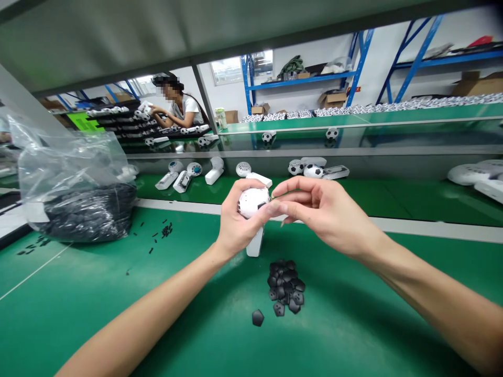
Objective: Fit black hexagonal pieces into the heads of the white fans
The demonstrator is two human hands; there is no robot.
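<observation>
My left hand (236, 220) is wrapped round a white handheld device (254, 246) with a round head, whose handle points down. One black patch shows on the head near my left thumb. At the right side of that head, the thumb and fingers of my right hand (310, 204) are pinched together; what lies between them, if anything, is too small to make out. Below the device, a pile of black pentagon pieces (285, 285) rests on the green table (188, 324), with a single pentagon piece (258, 318) lying apart at its lower left.
A clear plastic bag (78, 193) of black pieces stands at the left, beside small scattered black bits (167, 230). White devices (215, 170) lie along the green strip behind my hands. Across the line, a person (184, 107) handles a white device near stacked trays.
</observation>
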